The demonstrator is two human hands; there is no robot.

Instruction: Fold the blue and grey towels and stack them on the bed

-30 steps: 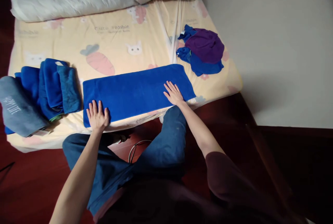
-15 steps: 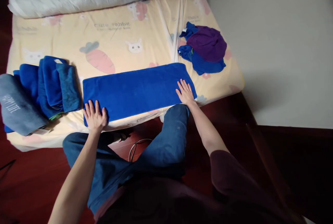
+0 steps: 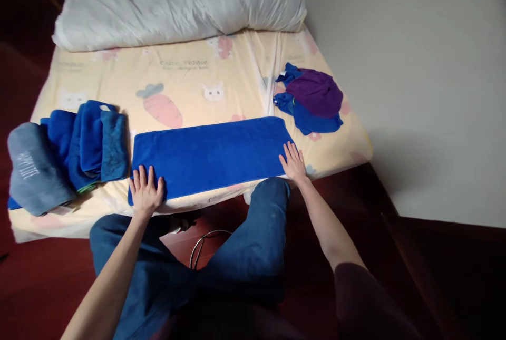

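Note:
A blue towel (image 3: 213, 158) lies spread flat in a long strip along the near edge of the bed. On its near left corner rests my left hand (image 3: 146, 190), palm down with the fingers spread. My right hand (image 3: 293, 161) lies flat at the towel's right end, fingers stretched out over its edge. Neither hand grips the cloth. Just left of the towel sit several folded blue towels (image 3: 90, 142) and a grey-blue one (image 3: 37, 168) with white lettering.
A crumpled heap of blue and purple cloths (image 3: 314, 92) lies at the bed's right side. Across the back stretches a rolled white quilt (image 3: 182, 5). The patterned sheet (image 3: 241, 81) covers the bed, and a pale wall (image 3: 419, 97) stands to the right.
The view has tilted up, so the bed and towels appear lower. My right hand has shifted slightly outward at the towel's right end; my left hand stays on its corner.

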